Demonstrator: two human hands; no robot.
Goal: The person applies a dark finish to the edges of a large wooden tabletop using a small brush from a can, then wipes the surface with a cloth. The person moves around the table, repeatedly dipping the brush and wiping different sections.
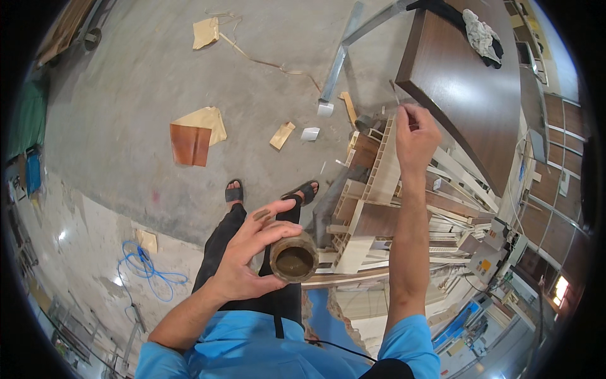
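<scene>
The left hand [249, 256] is cupping one round brown tin [294, 259], open-topped, at waist height above two sandalled feet. The right hand [415, 136] is pinching one thin stick [395, 95] above a stack of wooden panels [372, 202], with four paper scraps lying on the concrete floor [126, 95].

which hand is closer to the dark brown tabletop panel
Right. The right hand, pinching a thin stick, is raised just beside the dark brown panel, near its edge. The left hand is well below it, holding a small round tin.

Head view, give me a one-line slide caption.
Left hand holds a round open container; right hand pinches a thin stick above stacked panels.
</scene>
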